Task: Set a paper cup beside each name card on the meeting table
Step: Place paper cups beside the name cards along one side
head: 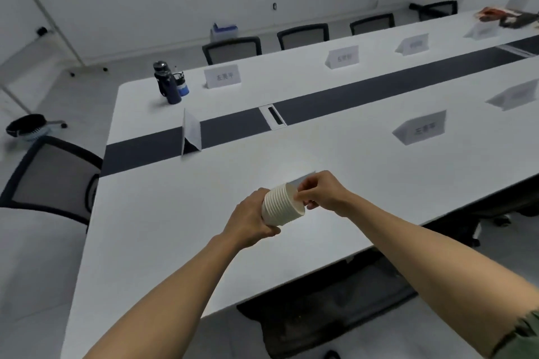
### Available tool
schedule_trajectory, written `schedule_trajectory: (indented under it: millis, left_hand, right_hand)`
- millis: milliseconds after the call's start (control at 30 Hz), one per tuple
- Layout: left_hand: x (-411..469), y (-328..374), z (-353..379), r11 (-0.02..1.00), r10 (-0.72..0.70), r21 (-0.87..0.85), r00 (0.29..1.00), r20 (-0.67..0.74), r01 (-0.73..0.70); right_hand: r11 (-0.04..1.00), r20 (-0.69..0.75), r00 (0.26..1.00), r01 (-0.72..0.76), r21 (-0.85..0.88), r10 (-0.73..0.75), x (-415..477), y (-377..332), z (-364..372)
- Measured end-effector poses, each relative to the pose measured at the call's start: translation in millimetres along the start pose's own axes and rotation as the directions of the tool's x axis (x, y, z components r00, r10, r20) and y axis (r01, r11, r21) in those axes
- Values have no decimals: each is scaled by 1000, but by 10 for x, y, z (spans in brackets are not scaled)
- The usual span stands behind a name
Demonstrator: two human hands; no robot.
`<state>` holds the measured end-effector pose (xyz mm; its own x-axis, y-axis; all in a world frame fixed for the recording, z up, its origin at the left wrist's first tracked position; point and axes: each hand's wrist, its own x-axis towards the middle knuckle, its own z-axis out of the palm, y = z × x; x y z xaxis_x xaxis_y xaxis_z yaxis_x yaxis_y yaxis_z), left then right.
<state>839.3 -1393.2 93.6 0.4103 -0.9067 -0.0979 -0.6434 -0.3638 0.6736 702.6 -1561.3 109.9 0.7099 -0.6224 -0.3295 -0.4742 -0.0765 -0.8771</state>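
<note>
Now left hand [250, 220] grips cup stack [281, 205]; right hand [322, 192] pinches rim.

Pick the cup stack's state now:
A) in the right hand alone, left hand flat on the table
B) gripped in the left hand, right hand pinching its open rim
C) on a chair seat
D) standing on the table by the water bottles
B: the left hand grips the stack of paper cups above the table, and the right hand pinches its open rim.
</note>
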Motion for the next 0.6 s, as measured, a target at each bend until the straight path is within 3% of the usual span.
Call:
schedule_trajectory:
  millis: [267,600]
  left_hand:
    - [332,-60,5,989,-141,-56,989,-41,138]
    - [823,-488,-230,980,-180,-94,983,-45,175]
  right_hand:
    - [998,129,991,27,-58,-19,622,-45,-94]
    - [989,117,993,18,-145,-1,1253,-296,-73]
